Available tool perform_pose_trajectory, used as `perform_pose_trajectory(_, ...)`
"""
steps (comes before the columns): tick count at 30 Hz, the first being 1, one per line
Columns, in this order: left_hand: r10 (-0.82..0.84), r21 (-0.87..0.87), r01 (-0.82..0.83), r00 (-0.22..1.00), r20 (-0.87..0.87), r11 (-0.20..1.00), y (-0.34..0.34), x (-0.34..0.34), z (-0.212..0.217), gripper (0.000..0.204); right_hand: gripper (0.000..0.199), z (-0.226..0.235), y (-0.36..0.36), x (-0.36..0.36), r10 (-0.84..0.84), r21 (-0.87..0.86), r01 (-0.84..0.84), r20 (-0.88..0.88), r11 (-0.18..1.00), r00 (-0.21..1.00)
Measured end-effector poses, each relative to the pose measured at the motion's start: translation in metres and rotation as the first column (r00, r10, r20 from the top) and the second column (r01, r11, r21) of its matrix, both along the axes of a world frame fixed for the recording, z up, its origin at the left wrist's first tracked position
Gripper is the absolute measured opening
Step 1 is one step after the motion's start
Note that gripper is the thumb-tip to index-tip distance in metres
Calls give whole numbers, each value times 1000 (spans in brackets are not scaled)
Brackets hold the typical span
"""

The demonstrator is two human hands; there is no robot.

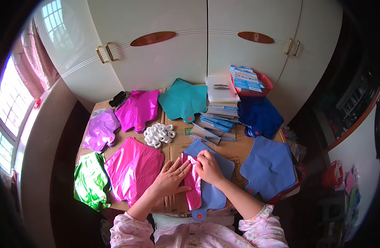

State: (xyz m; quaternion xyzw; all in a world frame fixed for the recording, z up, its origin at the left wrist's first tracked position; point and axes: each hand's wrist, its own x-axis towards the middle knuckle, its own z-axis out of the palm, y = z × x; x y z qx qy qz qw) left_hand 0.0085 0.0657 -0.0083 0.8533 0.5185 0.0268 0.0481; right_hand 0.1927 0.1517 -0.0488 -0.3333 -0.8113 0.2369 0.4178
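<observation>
A shiny pink foil balloon [193, 191], folded into a narrow strip, lies over a flat blue foil balloon [216, 195] near the front middle of the table. My left hand [170, 178] rests flat across the upper part of the strip, its fingers stretched out. Curled at the strip's upper right edge, my right hand [209, 167] has its fingers closed on the pink foil; the fingertips are partly hidden. Left of my left hand is a larger flat pink foil balloon [132, 169].
Around lie flat balloons: green [90, 182], lilac [101, 130], magenta [138, 109], teal [182, 99], dark blue [262, 115] and periwinkle [270, 167]. White rings [159, 134] form a pile. Behind are blue-edged packets [219, 124], clear bags [221, 95] and a red basket [266, 84].
</observation>
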Motion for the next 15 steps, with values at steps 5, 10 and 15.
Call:
perform_pose_trajectory(5, -7, 25, 7, 1000, -8, 1000, 0, 0, 0, 85, 10, 12, -6, 0, -101, 57, 100, 23, 993, 995)
perform_pose_trajectory(10, 3, 46, -2, 1000, -19, 999, -2, -2, -3, 86, 20, 56, -28, 7, -116, 279, 45, 242, 959, 963)
perform_pose_trajectory(15, 14, 64, -13, 1000, -7, 998, -1, 0, -4, 86, 32, 42, -52, 18, 73, 214, -195, 472, 957, 878)
